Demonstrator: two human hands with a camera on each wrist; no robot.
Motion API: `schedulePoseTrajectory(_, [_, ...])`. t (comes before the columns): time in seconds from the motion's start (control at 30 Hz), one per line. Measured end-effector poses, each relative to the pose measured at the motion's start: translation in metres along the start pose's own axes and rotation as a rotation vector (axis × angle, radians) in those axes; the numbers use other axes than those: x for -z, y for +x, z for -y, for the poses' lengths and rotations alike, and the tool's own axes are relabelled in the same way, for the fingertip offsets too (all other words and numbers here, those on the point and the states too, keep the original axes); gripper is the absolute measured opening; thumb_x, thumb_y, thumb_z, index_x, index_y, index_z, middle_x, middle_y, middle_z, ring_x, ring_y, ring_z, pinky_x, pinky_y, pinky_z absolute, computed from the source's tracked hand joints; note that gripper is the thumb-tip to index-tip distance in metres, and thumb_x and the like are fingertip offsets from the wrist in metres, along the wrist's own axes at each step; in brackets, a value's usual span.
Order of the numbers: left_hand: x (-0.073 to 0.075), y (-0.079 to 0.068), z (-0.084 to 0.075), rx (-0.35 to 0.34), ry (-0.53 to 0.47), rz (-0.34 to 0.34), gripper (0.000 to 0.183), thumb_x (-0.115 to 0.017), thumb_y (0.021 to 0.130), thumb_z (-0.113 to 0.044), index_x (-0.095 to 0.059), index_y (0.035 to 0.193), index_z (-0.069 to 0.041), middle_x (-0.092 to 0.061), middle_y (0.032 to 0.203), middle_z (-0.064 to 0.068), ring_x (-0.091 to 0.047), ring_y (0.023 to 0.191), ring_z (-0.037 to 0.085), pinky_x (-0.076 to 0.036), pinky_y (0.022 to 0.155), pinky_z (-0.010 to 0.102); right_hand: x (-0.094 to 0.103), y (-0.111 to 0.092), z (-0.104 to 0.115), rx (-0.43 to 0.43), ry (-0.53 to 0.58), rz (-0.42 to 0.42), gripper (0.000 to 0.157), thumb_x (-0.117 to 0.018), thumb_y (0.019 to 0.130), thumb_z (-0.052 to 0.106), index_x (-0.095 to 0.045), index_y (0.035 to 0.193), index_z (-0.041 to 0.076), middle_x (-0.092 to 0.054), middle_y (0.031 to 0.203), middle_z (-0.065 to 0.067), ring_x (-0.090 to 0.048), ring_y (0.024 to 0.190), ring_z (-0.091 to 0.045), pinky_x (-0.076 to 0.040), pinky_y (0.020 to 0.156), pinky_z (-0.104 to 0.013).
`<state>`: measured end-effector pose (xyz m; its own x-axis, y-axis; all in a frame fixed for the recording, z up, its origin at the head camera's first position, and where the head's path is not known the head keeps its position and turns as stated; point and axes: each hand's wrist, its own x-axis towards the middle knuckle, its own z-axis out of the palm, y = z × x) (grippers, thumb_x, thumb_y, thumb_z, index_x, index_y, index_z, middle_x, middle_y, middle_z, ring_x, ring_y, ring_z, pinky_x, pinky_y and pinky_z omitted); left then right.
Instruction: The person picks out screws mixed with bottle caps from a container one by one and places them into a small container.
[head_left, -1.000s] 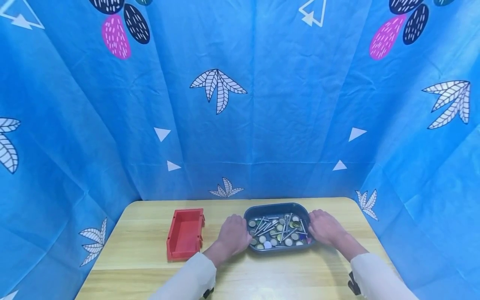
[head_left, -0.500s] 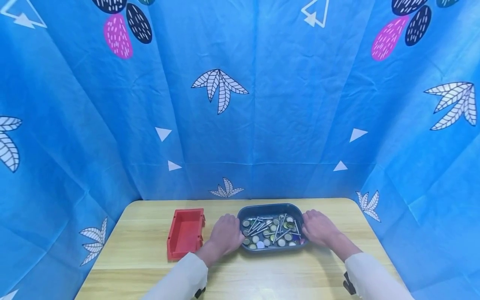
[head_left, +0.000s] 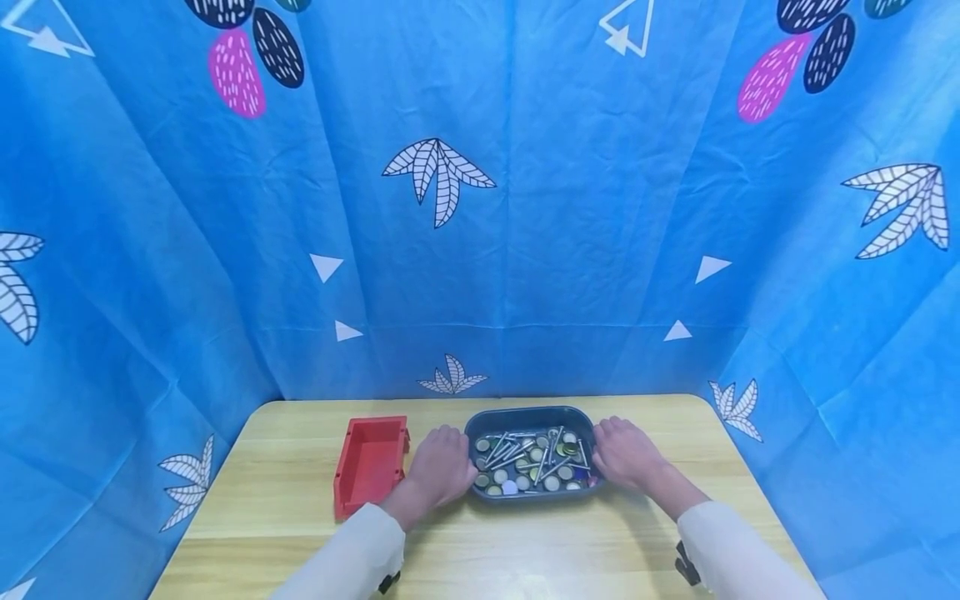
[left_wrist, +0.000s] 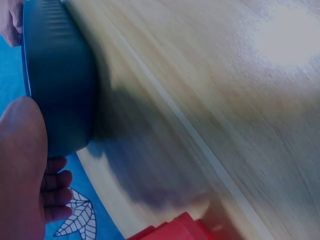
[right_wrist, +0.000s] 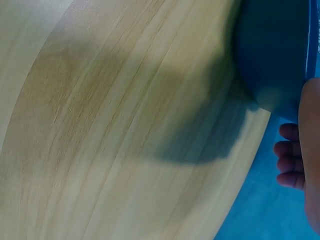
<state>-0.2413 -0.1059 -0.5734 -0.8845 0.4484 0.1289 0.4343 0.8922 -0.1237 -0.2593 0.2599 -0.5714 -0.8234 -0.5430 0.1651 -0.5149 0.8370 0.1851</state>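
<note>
Both hands grip the ends of a dark blue-grey oblong tub (head_left: 536,496). My left hand (head_left: 438,467) holds its left end, and my right hand (head_left: 626,454) its right end. Inside lie many round bottle caps (head_left: 551,483) and long silvery headed screws or nails (head_left: 510,454), mixed together. In the left wrist view the thumb lies at the rim on the outer side of the tub (left_wrist: 60,80), and the other fingers (left_wrist: 57,197) show below its end. The right wrist view has the tub's outer wall (right_wrist: 275,55), with curled fingers (right_wrist: 290,162) beside it.
A red open-fronted plastic bin (head_left: 371,467) stands to the left, close to the left hand and forearm. The pale wooden table (head_left: 540,558) has rounded far corners. Behind it and at both sides hangs a blue patterned cloth (head_left: 585,250).
Both hands have carried the tub leftward, in steps across both earlier frames, nearer to the red bin. The bin has stayed in place, and the caps and metal pieces ride along in the tub.
</note>
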Motion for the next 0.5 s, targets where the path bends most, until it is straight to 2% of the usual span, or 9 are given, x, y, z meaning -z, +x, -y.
schedulePoseTrajectory(0.33, [-0.003,-0.001,0.011,-0.014,0.009,-0.006,0.033,-0.057,0.091,-0.039,-0.062,0.093,-0.006,-0.053,0.08,0.004,-0.045,0.077,0.019,-0.048,0.075,0.034,0.001,0.004,0.008,-0.002,0.008,-0.008,0.018,-0.058,0.094,0.025,-0.057,0.091,0.007,-0.054,0.084,-0.005,-0.05,0.081,-0.021,-0.051,0.079,-0.039])
schedulePoseTrajectory(0.5, [-0.005,-0.001,0.017,-0.016,0.03,-0.001,0.034,-0.054,0.091,-0.04,-0.062,0.094,-0.007,-0.053,0.081,0.004,-0.045,0.078,0.02,-0.048,0.077,0.034,0.001,0.006,0.012,-0.018,0.013,-0.002,0.019,-0.058,0.095,0.026,-0.057,0.091,0.007,-0.054,0.086,-0.005,-0.05,0.083,-0.022,-0.052,0.081,-0.04])
